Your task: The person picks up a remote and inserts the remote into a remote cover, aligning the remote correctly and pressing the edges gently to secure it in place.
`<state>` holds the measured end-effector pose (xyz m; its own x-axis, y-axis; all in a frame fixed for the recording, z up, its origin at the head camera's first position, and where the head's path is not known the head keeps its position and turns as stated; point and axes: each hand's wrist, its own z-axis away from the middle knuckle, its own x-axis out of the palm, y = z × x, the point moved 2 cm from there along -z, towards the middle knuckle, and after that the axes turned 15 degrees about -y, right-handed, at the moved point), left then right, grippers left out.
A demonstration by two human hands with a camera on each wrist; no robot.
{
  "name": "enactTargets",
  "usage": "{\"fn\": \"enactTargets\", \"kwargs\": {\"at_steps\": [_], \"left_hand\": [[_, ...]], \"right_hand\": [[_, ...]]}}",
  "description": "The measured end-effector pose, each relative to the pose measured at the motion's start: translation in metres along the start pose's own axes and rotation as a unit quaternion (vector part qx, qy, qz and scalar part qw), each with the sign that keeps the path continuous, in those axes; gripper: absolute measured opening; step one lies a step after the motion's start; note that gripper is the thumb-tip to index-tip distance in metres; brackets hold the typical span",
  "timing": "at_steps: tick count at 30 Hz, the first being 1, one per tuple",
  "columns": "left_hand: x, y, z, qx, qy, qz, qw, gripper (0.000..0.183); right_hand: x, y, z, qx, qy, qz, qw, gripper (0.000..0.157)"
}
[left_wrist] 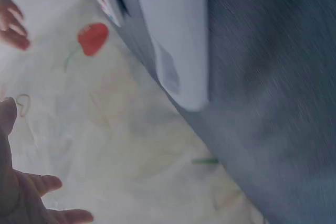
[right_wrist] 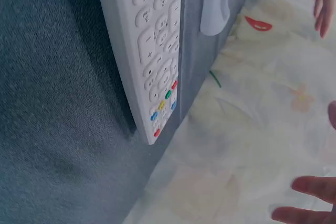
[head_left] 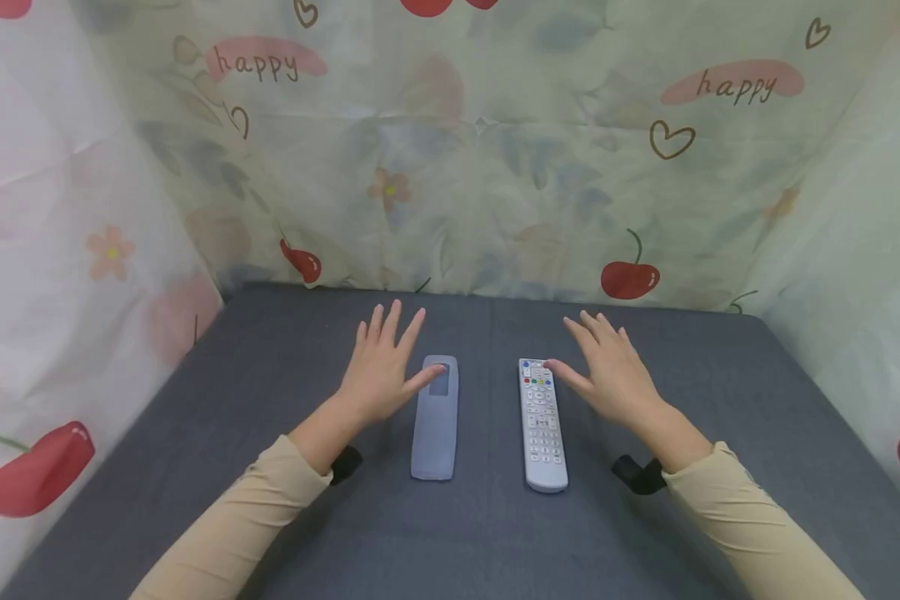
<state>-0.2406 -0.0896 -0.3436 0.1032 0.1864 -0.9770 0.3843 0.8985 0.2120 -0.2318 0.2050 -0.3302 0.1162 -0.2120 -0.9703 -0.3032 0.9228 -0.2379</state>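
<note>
On the dark grey table lies a white remote control [head_left: 543, 429], its buttons facing up and its coloured keys at the far end. To its left is a pale, translucent remote cover [head_left: 434, 433] with a rectangular window near the far end. My left hand [head_left: 378, 375] is spread above the table, its thumb overlapping the cover's far end in the head view. Fingers apart, my right hand [head_left: 613, 375] hovers at the remote's right, the thumb over its top corner in that view. Both hands hold nothing. The right wrist view shows the remote's number keys [right_wrist: 157, 24] up close.
A patterned curtain [head_left: 487, 167] with cherries, hearts and "happy" lettering hangs behind the table [head_left: 487, 542] and along both sides. Black straps [head_left: 640, 475] show under the wrists, beside the beige sleeves.
</note>
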Motion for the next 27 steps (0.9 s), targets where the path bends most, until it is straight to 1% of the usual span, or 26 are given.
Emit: {"fn": "enactTargets", "kwargs": {"at_steps": [3, 5, 11, 16, 19, 20, 23, 25, 27], "left_hand": [[0.002, 0.009, 0.001, 0.017, -0.034, 0.059, 0.9976, 0.077], [0.004, 0.016, 0.001, 0.024, -0.06, 0.1, 0.9929, 0.076], [0.015, 0.036, 0.0, 0.048, -0.12, 0.198, 0.9715, 0.072], [0.026, 0.051, -0.003, 0.088, -0.159, 0.262, 0.9476, 0.067], [0.035, 0.059, -0.005, 0.114, -0.176, 0.29, 0.9336, 0.062], [0.038, 0.061, -0.006, 0.118, -0.182, 0.3, 0.9289, 0.061], [0.048, 0.068, -0.008, 0.12, -0.202, 0.333, 0.913, 0.058], [0.054, 0.072, -0.01, 0.111, -0.217, 0.359, 0.901, 0.059], [0.06, 0.076, -0.011, 0.102, -0.228, 0.376, 0.8924, 0.059]], "right_hand": [[0.002, 0.003, 0.003, 0.001, -0.013, -0.011, 1.0, 0.066], [0.006, 0.005, 0.004, 0.001, -0.021, -0.021, 1.0, 0.063], [0.019, 0.013, 0.008, 0.001, -0.05, -0.048, 0.998, 0.058], [0.033, 0.019, 0.006, 0.009, -0.091, -0.066, 0.994, 0.055], [0.041, 0.021, 0.004, 0.009, -0.109, -0.075, 0.991, 0.053], [0.043, 0.022, 0.003, 0.007, -0.113, -0.081, 0.99, 0.052], [0.049, 0.023, 0.003, 0.004, -0.129, -0.098, 0.987, 0.05], [0.052, 0.024, 0.003, 0.004, -0.14, -0.11, 0.984, 0.051], [0.055, 0.024, 0.003, 0.008, -0.148, -0.121, 0.982, 0.051]]}}
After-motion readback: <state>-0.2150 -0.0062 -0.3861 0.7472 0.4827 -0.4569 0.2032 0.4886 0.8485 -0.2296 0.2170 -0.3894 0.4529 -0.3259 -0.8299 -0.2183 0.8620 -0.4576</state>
